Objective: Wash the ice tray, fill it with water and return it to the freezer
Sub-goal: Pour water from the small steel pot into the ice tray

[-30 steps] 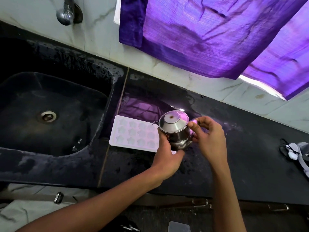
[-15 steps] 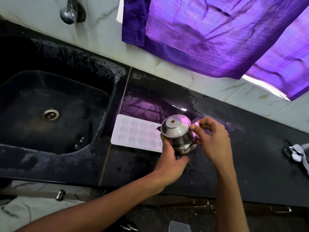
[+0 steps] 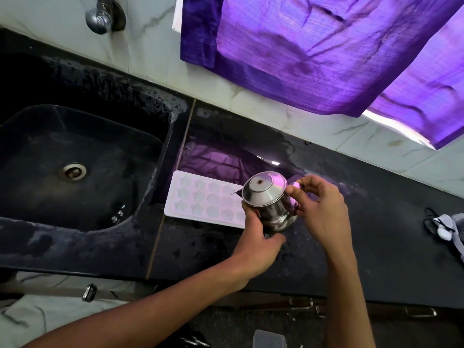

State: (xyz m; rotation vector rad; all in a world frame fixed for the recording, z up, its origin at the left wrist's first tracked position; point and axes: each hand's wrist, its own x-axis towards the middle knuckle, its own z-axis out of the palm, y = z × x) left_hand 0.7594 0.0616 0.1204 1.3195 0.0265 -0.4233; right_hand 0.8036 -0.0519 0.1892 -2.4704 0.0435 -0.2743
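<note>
Still gripped: lidded steel jug [image 3: 270,204] over star-moulded tray [image 3: 200,197].

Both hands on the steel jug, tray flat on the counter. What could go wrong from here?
1. The steel jug is tilted over the ice tray, with the left hand under it and the right hand at its handle side; pouring could overshoot the shallow moulds.
2. The countertop looks wet, so the tray could slide if nudged.
3. Carrying a filled tray may slop water.
</note>
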